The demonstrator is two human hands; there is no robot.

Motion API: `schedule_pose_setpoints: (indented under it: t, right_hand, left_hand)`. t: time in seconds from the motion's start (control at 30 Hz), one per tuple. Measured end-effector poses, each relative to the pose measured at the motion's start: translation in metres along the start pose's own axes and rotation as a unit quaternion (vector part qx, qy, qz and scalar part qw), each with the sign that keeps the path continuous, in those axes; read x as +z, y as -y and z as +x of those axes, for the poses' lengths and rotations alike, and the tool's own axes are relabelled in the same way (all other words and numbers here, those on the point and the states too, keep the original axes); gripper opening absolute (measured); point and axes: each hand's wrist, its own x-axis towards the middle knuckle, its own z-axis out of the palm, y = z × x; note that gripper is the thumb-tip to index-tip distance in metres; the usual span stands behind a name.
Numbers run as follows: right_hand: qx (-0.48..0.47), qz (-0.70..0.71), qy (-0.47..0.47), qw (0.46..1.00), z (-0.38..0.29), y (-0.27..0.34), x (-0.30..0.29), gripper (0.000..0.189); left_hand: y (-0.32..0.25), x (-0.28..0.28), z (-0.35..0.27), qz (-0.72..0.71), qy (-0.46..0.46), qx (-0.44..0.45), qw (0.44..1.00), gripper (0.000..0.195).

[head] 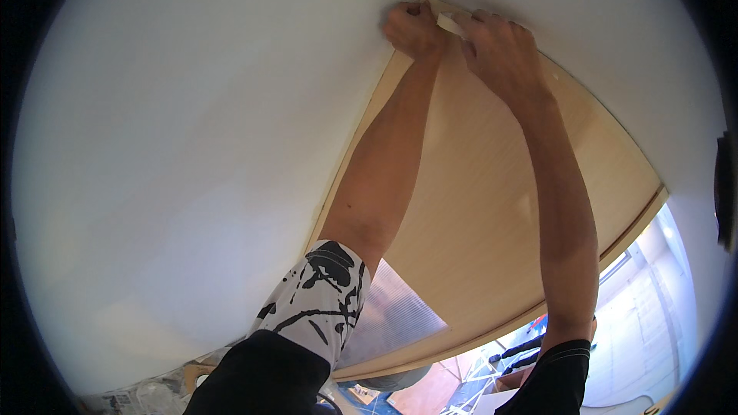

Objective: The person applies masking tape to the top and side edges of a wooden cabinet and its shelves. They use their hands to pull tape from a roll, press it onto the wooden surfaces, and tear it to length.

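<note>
A light wood panel with a raised edge trim lies between two pale walls. At its top corner, my left hand is raised with the fingers curled against the corner; what its fingertips touch is hidden. Just right of it, my right hand holds a pale roll of tape, seen edge-on between thumb and fingers, close to the panel's upper edge. A ribbed translucent pane is set into the panel's lower left.
White wall fills the left side; another pale wall runs along the upper right. Below the panel show a covered floor with boards, a grey rounded object and part of another person in dark clothing.
</note>
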Motion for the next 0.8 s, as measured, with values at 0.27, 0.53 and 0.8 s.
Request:
schedule_pose_setpoints:
  t: [0.27, 0.53, 0.8]
  right_hand:
    - [0.015, 0.026, 0.012, 0.999, 0.006, -0.004, -0.004, 0.037]
    - [0.016, 0.052, -0.029, 0.998, -0.004, -0.008, 0.004, 0.035]
    - [0.014, 0.067, -0.034, 0.997, -0.007, -0.008, 0.006, 0.033]
  left_hand:
    - [-0.004, 0.002, 0.001, 0.026, 0.005, -0.060, 0.998, 0.018]
    - [0.004, 0.009, 0.003, -0.063, 0.017, -0.091, 0.994, 0.025]
    - [0.004, 0.006, -0.008, -0.020, -0.007, -0.013, 1.000, 0.021]
